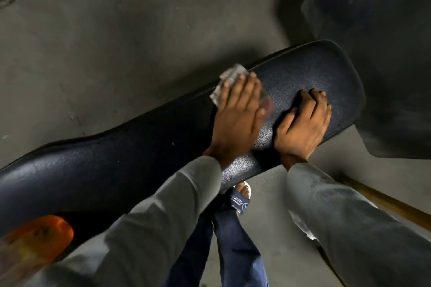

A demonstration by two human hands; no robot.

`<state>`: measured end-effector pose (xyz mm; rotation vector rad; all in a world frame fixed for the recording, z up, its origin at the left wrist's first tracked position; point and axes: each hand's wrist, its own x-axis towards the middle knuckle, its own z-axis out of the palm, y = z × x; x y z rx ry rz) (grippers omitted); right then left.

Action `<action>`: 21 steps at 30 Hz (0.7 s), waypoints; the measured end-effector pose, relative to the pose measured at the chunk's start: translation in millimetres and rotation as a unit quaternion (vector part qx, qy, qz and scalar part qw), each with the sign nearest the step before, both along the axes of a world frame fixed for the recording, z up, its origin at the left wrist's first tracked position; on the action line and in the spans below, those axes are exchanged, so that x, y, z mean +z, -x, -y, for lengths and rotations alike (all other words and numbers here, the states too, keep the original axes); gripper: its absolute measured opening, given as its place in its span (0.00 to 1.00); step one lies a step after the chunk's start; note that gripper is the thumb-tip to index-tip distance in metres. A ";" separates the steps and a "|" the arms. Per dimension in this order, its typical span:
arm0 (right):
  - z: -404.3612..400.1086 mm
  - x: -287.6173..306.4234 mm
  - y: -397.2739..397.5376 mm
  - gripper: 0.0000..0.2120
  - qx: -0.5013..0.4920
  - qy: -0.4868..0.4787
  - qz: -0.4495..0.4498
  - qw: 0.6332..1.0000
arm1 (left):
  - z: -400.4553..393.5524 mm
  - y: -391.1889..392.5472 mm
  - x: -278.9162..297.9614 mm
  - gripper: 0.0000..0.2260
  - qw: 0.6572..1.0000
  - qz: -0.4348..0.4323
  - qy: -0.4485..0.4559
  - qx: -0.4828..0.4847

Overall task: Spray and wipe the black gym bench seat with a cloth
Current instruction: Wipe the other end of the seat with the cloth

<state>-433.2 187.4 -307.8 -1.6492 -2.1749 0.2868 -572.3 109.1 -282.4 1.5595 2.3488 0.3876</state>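
Currently wiping, as I read it. Bench seat [163, 147] runs diagonally across the view — long black pad, pebbled vinyl with a dull sheen, rounded corners, a slight waist partway along. Left hand [235, 109] lies flat on the seat with fingers straight, pressing the cloth [224, 84] against the pad's far edge; flat palm spreads pressure across the fabric, I judge. Cloth is pale, crumpled, thin, partly hanging past that far edge, and a pinkish patch shows beside the thumb. Right hand [303, 119] sits on the seat just beside the left, toward the wide end — fingers bent, tips planted on the vinyl, holding nothing; likely a brace for the body's lean. Orange object [39, 237] at the seat's opposite end, blurred, translucent plastic — possibly the spray bottle, cannot confirm. Grey sleeves on both arms. Sandalled foot [240, 198] on concrete under the seat's near edge.
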 end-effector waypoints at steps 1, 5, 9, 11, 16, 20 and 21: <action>0.6 0.6 0.8 0.24 0.000 0.002 0.001 1.000 | 9.1 -8.0 2.1 0.29 0.999 -0.007 0.012 -0.040; 0.0 -0.6 -0.4 0.24 -0.004 0.003 0.005 1.000 | 91.6 -6.6 5.3 0.28 0.999 -0.038 0.035 0.011; -0.6 -0.9 -1.3 0.23 -0.003 0.004 0.003 1.000 | 188.9 13.2 15.2 0.31 0.951 -0.074 0.117 0.276; 0.3 -1.0 -1.4 0.24 -0.003 0.003 0.004 1.000 | 194.5 14.8 15.0 0.31 0.913 -0.052 0.127 0.384; 0.3 -1.0 -1.9 0.24 0.002 -0.004 0.002 1.000 | 119.1 -7.0 3.8 0.30 0.919 -0.062 0.080 0.381; 1.0 -0.8 -0.9 0.24 0.001 -0.009 0.000 1.000 | 96.9 -45.2 7.9 0.30 0.990 -0.031 0.047 0.129; 1.0 -1.2 -0.9 0.24 0.001 -0.010 0.001 1.000 | 104.1 -48.5 7.4 0.29 0.994 -0.029 0.037 0.100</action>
